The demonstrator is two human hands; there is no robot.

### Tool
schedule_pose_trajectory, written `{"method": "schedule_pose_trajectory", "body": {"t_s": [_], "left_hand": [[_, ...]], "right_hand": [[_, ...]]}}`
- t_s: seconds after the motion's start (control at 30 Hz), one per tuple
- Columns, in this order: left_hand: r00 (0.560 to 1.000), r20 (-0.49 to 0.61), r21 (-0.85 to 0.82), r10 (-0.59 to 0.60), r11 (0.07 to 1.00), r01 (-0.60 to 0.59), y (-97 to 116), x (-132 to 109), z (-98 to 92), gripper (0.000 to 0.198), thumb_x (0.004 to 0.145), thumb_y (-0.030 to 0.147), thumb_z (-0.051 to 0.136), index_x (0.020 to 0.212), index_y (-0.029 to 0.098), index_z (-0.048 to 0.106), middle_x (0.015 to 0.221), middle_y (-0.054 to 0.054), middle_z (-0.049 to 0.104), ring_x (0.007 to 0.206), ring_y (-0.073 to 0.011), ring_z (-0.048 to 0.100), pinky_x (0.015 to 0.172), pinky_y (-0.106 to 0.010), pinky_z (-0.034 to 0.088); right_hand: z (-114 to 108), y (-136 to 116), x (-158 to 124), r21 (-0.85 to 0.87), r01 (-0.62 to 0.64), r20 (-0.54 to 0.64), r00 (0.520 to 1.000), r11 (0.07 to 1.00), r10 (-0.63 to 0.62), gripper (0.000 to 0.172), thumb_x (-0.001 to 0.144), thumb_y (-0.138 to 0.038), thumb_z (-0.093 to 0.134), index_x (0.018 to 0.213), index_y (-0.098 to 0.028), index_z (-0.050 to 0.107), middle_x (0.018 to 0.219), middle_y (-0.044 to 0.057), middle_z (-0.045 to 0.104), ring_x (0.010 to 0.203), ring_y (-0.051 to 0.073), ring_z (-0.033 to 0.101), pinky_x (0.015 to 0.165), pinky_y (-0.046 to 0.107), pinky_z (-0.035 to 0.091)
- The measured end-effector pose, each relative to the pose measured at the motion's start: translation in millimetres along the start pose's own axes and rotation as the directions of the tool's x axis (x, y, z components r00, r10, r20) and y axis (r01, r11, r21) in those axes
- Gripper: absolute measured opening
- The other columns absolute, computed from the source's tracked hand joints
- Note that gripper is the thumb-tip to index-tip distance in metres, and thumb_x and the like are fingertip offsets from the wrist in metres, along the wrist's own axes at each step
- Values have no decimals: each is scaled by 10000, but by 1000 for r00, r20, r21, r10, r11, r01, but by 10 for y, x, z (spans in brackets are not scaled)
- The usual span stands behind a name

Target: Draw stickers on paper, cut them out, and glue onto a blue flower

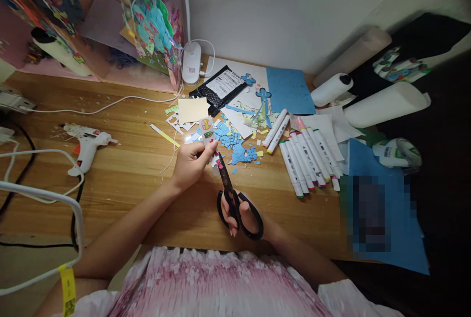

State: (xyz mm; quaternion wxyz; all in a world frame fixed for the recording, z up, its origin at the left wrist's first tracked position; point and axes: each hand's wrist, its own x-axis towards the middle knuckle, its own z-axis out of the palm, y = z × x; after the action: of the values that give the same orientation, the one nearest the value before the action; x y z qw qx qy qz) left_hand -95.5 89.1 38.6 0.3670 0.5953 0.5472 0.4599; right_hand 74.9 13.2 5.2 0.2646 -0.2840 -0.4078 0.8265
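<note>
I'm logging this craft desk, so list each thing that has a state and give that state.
left hand: pinching the paper strip
paper strip: held up, its low end at the blades
right hand: fingers through the scissor handles
scissors: held, blades on the strip
glue gun: lying on its side, untouched
markers: capped, lying in a row
blue paper scraps: loose, scattered

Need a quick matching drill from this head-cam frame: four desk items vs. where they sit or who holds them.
1. scissors
2. sticker strip
3. glue gun
4. markers

a. on the desk, left of the hands
b. in the left hand
c. in a row, right of the hands
d. in the right hand

Pairs: 1-d, 2-b, 3-a, 4-c
</note>
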Motion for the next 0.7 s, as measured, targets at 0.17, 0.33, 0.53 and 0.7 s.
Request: {"method": "schedule_pose_trajectory", "body": {"t_s": [0.17,0.33,0.53,0.7], "left_hand": [[998,56,-76,-37,996,41,-12,26,-24,427,825,391,521,483,141,464,471,39,353,466,-66,319,444,-203,240],[971,221,-143,-89,982,123,-11,109,-97,403,800,412,542,504,143,492,461,52,330,439,-56,278,424,-199,213],[918,363,-151,-158,963,225,27,157,-139,424,758,433,580,465,147,469,472,37,389,441,-64,336,429,-203,247],[937,280,-119,-210,961,251,-25,166,-125,499,843,512,412,483,166,426,463,39,353,440,-83,320,455,-224,263]], "right_hand": [[4,-81,-6,-39,-19,10,1000,999,20,651,590,-809,439,741,-177,418,471,-90,400,331,41,376,340,162,404],[-30,-165,-11,-41,-56,58,997,998,59,634,589,-788,487,712,-170,427,463,-91,386,330,32,332,329,160,409],[-59,-231,-28,-97,-112,113,986,989,123,602,615,-758,505,703,-168,430,478,-88,373,346,39,354,319,156,408],[-75,-145,-25,-108,-106,79,990,988,115,599,636,-758,486,722,-167,435,482,-84,389,343,38,359,323,157,414]]}}
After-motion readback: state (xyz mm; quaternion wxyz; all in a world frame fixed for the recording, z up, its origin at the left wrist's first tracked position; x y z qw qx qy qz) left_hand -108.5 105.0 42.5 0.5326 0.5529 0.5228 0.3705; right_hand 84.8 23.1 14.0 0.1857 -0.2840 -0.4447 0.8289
